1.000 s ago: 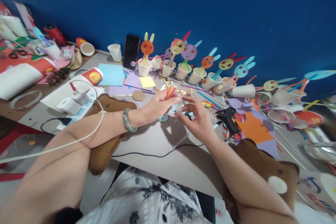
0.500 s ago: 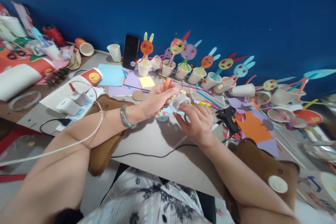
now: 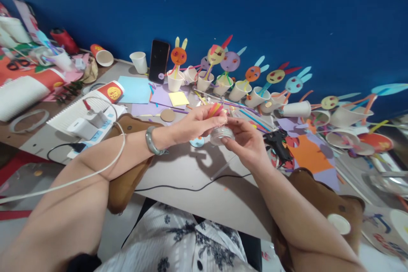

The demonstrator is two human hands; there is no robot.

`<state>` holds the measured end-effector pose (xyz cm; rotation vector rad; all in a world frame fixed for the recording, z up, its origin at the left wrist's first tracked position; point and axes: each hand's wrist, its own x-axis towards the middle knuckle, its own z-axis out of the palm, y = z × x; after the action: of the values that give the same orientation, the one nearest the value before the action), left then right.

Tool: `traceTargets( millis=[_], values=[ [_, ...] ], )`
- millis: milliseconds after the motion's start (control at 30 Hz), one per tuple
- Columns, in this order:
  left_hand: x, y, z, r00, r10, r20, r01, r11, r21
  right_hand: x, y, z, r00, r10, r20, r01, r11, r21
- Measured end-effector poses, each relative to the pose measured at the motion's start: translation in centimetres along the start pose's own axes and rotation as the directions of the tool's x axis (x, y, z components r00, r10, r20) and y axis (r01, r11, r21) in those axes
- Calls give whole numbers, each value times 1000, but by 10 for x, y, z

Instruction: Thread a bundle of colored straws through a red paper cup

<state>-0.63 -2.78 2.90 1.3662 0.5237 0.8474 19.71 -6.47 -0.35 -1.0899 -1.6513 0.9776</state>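
My left hand, with a bangle at the wrist, pinches a small bundle of pink and yellow strips above the table. In my right hand is a roll of clear tape, gripped at its edge between thumb and fingers. The two hands nearly meet, and the tape roll sits just below the left fingertips. Whether a length of tape runs to the strips I cannot tell. Below the hands lies a light blue paper face, partly covered by the left hand.
Paper cups with rabbit-eared paper faces line the wall. A black glue gun lies at the right, its cord crossing the table. A phone leans on the wall; a power strip and white cable are at the left.
My right hand has turned palm-inward and shifted slightly, tilting the tape roll lower and flatter. The left hand has moved a little right with the strips, now tipped sideways.
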Motion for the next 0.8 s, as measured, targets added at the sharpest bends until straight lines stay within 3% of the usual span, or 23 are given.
traceTargets(
  millis=[100,233,300,400,533,800],
  values=[
    [0,0,1,1000,21,-16,-22,999,-48,-2,-1,1,998,52,-23,-50,997,57],
    [-1,2,7,991,-3,-136,-9,996,-91,-6,2,5,975,-149,-165,109,968,-227],
    [-2,4,10,980,-30,-195,10,995,-103,-9,3,8,934,-298,-196,197,889,-413],
    [-1,5,11,961,-61,-271,29,992,-124,-14,5,13,858,-492,-146,324,740,-589],
    [0,6,9,944,-102,-313,56,987,-151,-16,10,18,796,-600,-78,401,619,-675],
    [-1,7,12,977,-83,-196,64,993,-103,-14,18,19,938,-332,-98,269,877,-398]
  ],
)
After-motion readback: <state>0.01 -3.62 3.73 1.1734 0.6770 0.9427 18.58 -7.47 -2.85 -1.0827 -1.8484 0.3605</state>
